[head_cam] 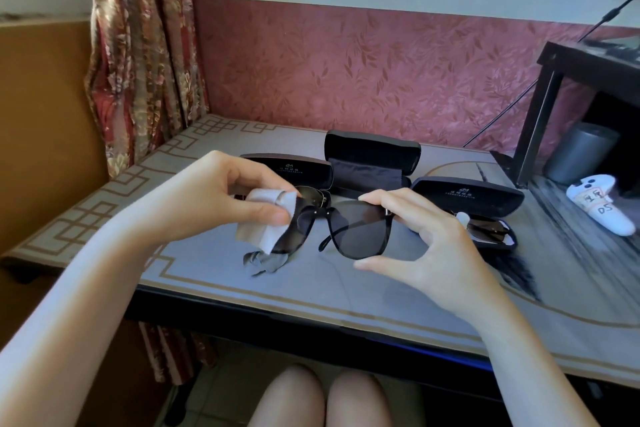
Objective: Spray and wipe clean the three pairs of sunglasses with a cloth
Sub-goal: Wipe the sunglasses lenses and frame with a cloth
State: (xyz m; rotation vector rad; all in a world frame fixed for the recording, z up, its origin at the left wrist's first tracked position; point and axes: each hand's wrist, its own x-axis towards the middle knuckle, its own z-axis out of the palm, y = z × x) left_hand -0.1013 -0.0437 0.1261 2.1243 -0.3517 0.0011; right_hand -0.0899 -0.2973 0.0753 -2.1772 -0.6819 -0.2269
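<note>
Left hand (pixel 228 194) pinched a cloth (pixel 258 232) over one lens of the sunglasses (pixel 356 232); right hand (pixel 433 239) gripped the other end. Three open cases (pixel 372 152) lay behind, a white controller (pixel 602 208) at right.

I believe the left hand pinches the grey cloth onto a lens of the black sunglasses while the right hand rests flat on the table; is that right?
Not quite: in the head view the right hand grips the other end of the black sunglasses, raised above the table. The left hand does pinch the grey cloth onto a lens.
</note>
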